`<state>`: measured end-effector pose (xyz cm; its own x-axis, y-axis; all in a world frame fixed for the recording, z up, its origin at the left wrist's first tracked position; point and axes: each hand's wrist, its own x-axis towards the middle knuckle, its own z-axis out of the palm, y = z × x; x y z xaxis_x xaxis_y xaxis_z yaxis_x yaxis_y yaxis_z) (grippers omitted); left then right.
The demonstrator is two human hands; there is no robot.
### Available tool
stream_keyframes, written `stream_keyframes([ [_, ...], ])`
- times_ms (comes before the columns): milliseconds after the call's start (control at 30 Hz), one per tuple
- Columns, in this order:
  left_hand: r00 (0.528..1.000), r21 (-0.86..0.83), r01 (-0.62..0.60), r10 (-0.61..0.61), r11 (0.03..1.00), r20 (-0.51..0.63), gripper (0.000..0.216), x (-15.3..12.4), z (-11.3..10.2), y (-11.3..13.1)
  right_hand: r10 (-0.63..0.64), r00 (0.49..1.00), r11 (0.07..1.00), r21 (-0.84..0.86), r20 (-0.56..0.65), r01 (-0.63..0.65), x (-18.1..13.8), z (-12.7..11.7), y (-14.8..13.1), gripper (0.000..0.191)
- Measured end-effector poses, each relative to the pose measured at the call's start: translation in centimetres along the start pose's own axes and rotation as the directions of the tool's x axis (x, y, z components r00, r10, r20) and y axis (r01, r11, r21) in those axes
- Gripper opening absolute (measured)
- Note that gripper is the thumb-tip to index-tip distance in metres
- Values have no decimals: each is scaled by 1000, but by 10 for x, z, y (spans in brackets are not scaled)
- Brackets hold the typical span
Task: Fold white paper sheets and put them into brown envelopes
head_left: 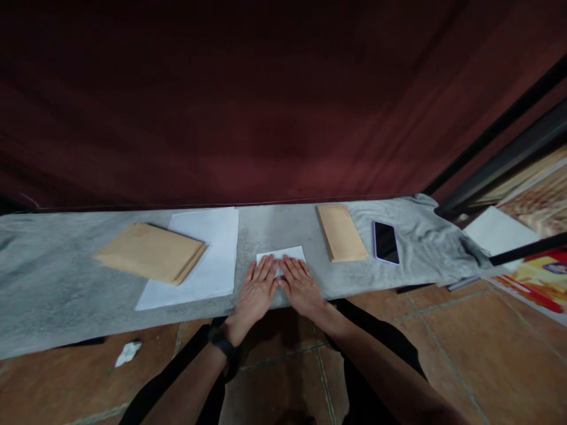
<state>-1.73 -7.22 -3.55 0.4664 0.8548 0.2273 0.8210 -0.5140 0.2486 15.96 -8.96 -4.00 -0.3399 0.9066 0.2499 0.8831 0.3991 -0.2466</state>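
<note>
Both palms lie flat on a small white sheet of paper (280,252) near the front edge of the cloth-covered bench. My left hand (257,289), below a dark wristband, covers the sheet's left part with its fingers stretched out. Over the right part rests my right hand (302,286), also flat, its thumb close to the left thumb. Only the paper's far strip shows; the rest is under my hands. Left of them, larger white sheets (221,254) lie partly beneath a stack of brown envelopes (153,251). Another brown envelope stack (342,233) sits to the right.
A phone with a purple edge (386,242) lies on the grey cloth (274,224), right of the envelopes. Behind the bench rises a dark red surface (266,118). Dark bars and a colourful printed package (538,277) are at the right. Crumpled white paper (128,353) lies on the tiled floor.
</note>
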Motion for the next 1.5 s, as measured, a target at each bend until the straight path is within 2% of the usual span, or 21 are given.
stream_keyframes([
  [233, 983, 1, -125, 123, 992, 133, 56, 1, -10, -18, -33, 998, 998, -55, 52, 36, 1, -1, 11, 56],
  [333, 979, 19, -140, 136, 990, 149, 57, 1, -13, -20, -48, 996, 996, -74, 80, 54, 0, -6, 18, 54],
  [467, 981, 106, -135, 118, 985, 154, 47, -1, -15, -12, -27, 999, 994, -103, 47, 31, -6, -5, 22, 53],
  [567, 975, 215, -139, 95, 967, 203, 45, -3, -18, -2, -31, 1000, 994, -101, 0, 31, -10, -3, 21, 51],
  [667, 957, 339, -161, 62, 927, 284, 56, -4, -20, 8, -28, 1000, 996, -81, -12, 27, -10, -1, 20, 51],
  [767, 949, 403, -166, 35, 900, 313, 68, -4, -18, 17, -18, 1000, 998, -53, -10, 17, -10, 1, 20, 52],
  [933, 953, 437, -151, 14, 887, 302, 68, -4, -11, 20, 4, 1000, 1000, -24, -25, -5, -10, 2, 19, 52],
  [1133, 984, 420, -64, -12, 905, 177, 66, -11, -1, 16, 46, 999, 998, 37, -9, -46, -8, -2, 15, 51],
  [1233, 988, 437, -41, -28, 898, 150, 64, -13, 0, 14, 74, 997, 995, 68, 9, -74, -7, -7, 13, 51],
  [1400, 994, 436, -26, -24, 900, 108, 65, -13, -4, 7, -24, 999, 996, 89, 41, 20, -2, -16, 16, 57],
  [1500, 999, 397, -31, 13, 917, 49, 68, -9, -9, 0, -58, 995, 996, 74, 77, 52, 10, -22, 22, 51],
])
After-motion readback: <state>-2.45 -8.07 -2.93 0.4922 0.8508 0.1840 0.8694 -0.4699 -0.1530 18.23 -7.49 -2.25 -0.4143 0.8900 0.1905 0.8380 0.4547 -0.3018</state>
